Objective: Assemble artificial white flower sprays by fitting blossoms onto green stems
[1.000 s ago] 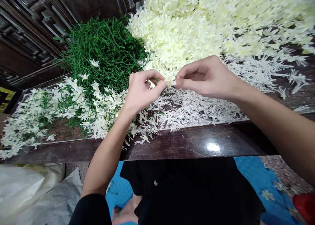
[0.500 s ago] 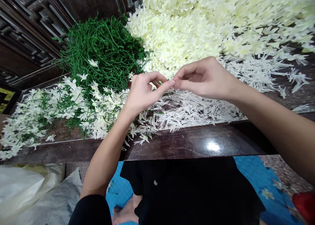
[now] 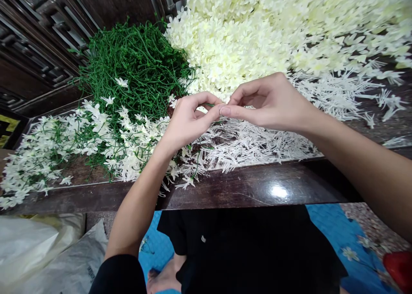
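My left hand (image 3: 193, 116) is closed in a pinch on a thin green stem, of which only short bits show near the fingertips. The fingertips of my right hand (image 3: 267, 103) meet it, also pinched, and what they grip is hidden. Both hands are above a heap of white spiky pieces (image 3: 257, 143). Behind them lies a large pile of cream-white petals (image 3: 244, 40). To the left is a mound of green stems (image 3: 138, 66), with white flowers on green stems (image 3: 90, 126) in front of it.
The dark wooden bench (image 3: 238, 186) has a raised front edge. Carved wood (image 3: 41, 32) stands behind at the left. Pale sacks (image 3: 41, 251) lie on the floor at lower left, a blue mat (image 3: 161, 238) is below, and a red object (image 3: 399, 268) is at lower right.
My right fingertips have shifted slightly left, and the right thumb now overlaps the left fingertips. Less green shows between the hands.
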`<state>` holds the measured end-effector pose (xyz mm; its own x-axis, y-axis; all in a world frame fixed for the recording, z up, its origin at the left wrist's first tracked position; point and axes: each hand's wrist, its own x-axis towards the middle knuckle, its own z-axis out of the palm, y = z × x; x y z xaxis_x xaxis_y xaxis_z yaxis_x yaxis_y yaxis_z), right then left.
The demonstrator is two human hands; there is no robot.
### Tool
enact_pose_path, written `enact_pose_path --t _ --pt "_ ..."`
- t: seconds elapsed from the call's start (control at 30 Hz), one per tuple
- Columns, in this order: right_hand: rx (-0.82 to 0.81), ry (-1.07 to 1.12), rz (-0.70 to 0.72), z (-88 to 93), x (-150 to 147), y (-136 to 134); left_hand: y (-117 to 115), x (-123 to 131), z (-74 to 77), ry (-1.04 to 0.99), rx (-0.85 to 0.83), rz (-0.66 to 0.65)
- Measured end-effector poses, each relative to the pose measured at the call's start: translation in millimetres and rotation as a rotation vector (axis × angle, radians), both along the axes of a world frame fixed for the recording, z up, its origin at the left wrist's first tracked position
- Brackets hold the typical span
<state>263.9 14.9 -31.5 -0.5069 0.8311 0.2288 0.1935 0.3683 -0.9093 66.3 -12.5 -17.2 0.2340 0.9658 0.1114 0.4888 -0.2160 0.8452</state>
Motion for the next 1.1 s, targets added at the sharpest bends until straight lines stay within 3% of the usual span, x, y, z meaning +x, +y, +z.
enact_pose_path --t 0.27,0.5,0.73,0.83,0.97,1.1 --pt "0.004 0.095 0.111 5.1 4.8 5.0 5.2 -7.4 -1.9 -0.045 -0.003 -0.022" --pt "-0.131 0.259 0.237 8.6 7.3 5.6 3.0 -11.9 1.6 0.021 -0.005 -0.016" --pt "-0.172 0.231 0.174 18.5 5.0 4.7 18.7 -30.0 -13.3 -0.162 -0.012 0.061" --pt "-0.173 0.242 0.024 22.8 7.2 4.3 23.9 -38.4 -13.4 -0.241 0.04 0.167" --pt "-0.059 0.095 -0.198 18.1 6.6 4.2 17.3 -29.1 -9.7 0.016 0.215 0.246" --pt "-0.11 -0.044 -0.264 7.7 4.4 6.8 12.5 -18.9 -13.6 0.167 0.229 0.213"
